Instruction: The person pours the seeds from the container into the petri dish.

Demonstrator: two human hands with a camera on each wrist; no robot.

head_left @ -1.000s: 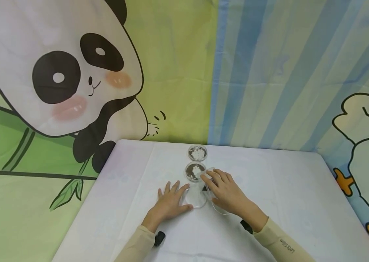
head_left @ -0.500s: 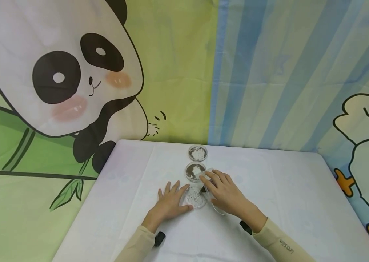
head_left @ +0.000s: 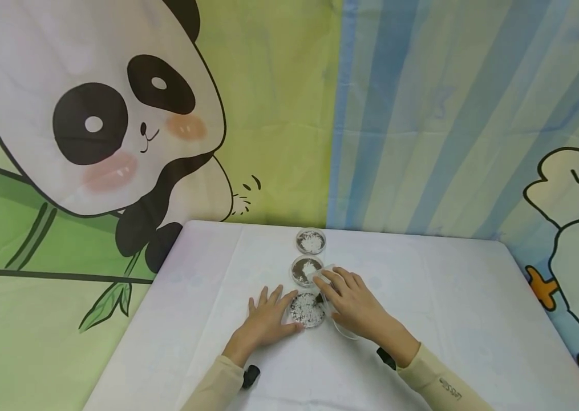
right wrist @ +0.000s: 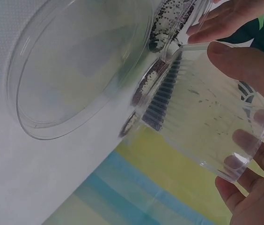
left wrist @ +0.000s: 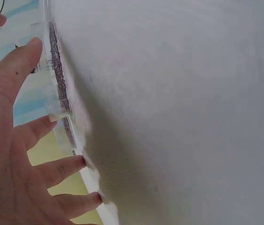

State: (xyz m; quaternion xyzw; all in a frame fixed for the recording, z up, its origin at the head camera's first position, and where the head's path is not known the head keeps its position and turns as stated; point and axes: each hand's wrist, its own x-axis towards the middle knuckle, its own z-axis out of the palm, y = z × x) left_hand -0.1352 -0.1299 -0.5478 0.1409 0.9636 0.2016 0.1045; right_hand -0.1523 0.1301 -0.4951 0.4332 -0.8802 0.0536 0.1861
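My left hand rests on the table with fingers straight and spread, its thumb and index fingertip against the rim of a clear petri dish. Dark and white granules are scattered across that dish. In my right hand I grip a clear plastic box by its sides, tilted with its mouth over the dish. Dark material in ridged bands lies along the box's lower edge. The right wrist view shows my thumb on one side and fingers round the other.
Two more petri dishes with dark and white contents, a middle one and a far one, line up behind. A clear round dish or lid lies under my right hand. A printed panda curtain hangs beyond the white table.
The near dish looked clear a second ago; granules have spread over it, sparse at first and denser now. Both hands have stayed nearly in place.
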